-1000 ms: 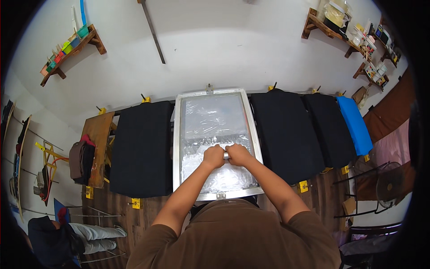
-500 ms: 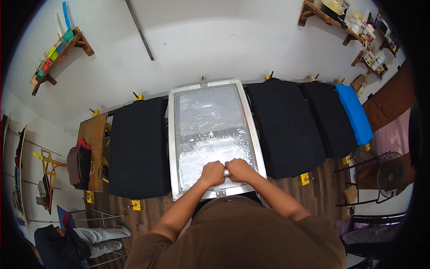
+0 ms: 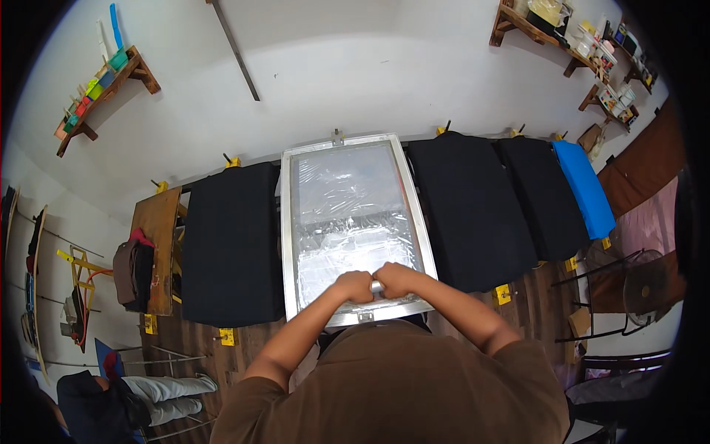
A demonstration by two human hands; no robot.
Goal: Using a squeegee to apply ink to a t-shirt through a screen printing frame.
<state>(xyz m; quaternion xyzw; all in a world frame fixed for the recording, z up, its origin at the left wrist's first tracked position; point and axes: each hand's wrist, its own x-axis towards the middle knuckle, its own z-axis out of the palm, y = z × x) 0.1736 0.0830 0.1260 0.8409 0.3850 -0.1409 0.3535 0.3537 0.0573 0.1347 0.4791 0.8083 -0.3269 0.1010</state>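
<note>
At the near end of the metal frame [image 3: 289, 244]: a two-handed grip

Your left hand [image 3: 355, 286] and right hand [image 3: 394, 279] are closed around a silver handle [image 3: 378, 287], visible between them; the frame's shiny panel [image 3: 347, 185] extends beneath and beyond both.

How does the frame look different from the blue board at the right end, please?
The frame has a silver border around a shiny sheet; the blue board is plain. The frame looks larger in this view than the blue board. The left grip and right grip are over the frame, neither near the blue board. Both things are longer than wide, in one row along the wall.
</note>
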